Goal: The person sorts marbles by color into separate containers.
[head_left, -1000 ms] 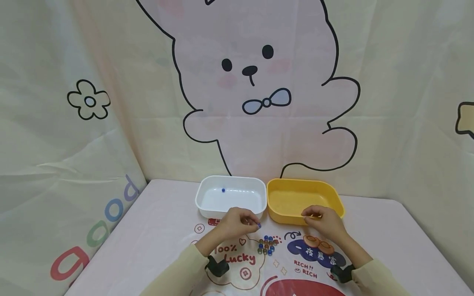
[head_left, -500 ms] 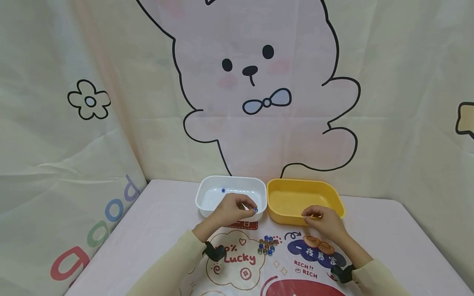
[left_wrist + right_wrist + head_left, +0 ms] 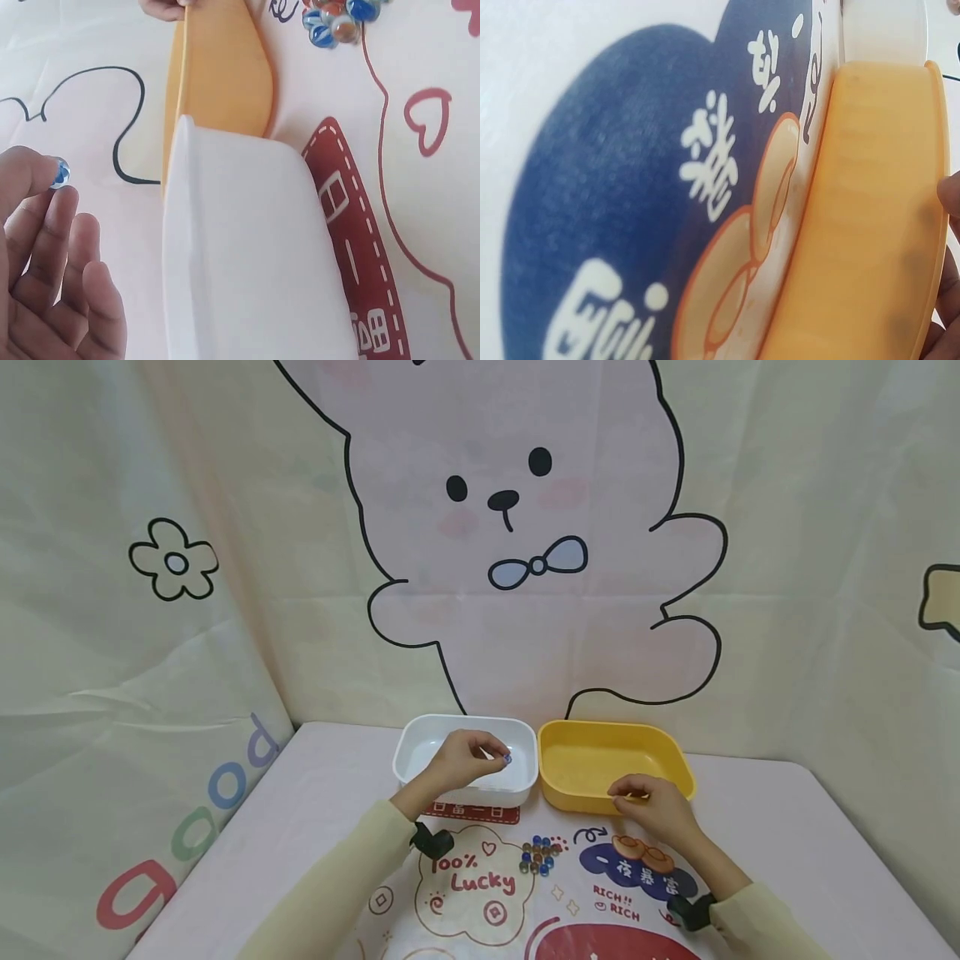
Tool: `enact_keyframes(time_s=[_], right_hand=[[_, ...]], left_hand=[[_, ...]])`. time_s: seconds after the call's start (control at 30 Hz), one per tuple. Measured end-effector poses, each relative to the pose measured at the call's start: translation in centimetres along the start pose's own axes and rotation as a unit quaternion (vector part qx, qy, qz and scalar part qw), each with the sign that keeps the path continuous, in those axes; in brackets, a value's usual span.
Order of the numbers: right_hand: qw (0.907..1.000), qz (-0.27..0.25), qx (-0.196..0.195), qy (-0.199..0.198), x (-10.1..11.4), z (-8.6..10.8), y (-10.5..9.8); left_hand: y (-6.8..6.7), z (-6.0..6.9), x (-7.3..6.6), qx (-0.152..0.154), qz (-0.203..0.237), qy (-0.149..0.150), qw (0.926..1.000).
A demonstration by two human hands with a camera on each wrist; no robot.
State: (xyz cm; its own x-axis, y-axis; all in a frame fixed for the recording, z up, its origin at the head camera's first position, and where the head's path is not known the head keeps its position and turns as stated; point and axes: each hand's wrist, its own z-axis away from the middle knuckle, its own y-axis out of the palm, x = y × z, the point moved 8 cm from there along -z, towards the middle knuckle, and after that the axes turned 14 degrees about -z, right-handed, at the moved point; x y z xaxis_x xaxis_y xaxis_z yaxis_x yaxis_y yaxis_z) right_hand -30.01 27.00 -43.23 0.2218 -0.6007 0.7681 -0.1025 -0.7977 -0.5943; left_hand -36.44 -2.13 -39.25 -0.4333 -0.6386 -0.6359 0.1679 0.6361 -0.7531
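Observation:
My left hand [image 3: 467,760] is above the white basin [image 3: 408,781], pinching a clear glass marble with blue swirls [image 3: 60,172] between thumb and index finger. In the left wrist view its other fingers are loosely bent below the marble. My right hand [image 3: 656,806] holds the near rim of the yellow basin [image 3: 577,797], thumb outside and fingertips over the inner side. On the cloth in front of the basins lies a tight cluster of several blue, brown and greenish marbles [image 3: 537,856]. My left hand hides part of the white basin's inside.
Both basins stand side by side toward the table's back edge, in front of a cartoon-printed curtain [image 3: 517,643]. A printed cloth [image 3: 480,910] covers the table. Black straps [image 3: 432,841] circle both wrists.
My left hand has carried the marble up and away from near the cluster to above the white basin, now covering the blue marble seen inside earlier. My right hand stays at the yellow rim.

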Motion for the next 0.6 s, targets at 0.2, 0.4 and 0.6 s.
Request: enact_keyframes(time_s=[0.2,0.4,0.6], right_hand=[[1.0,-0.001,-0.002,-0.004,0.3,-0.1,-0.1],[1.0,-0.003,0.003,-0.006,0.4,0.0,0.0],[1.0,0.001,0.003,-0.004,0.2,0.0,0.0]], left_hand=[[0.4,-1.2,1.8,0.002,0.001,-0.025,0.9997],[0.7,-2.3,3.3,-0.002,-0.013,-0.03,0.9995],[1.2,-3.2,4.6,0.007,-0.033,-0.043,0.9985]])
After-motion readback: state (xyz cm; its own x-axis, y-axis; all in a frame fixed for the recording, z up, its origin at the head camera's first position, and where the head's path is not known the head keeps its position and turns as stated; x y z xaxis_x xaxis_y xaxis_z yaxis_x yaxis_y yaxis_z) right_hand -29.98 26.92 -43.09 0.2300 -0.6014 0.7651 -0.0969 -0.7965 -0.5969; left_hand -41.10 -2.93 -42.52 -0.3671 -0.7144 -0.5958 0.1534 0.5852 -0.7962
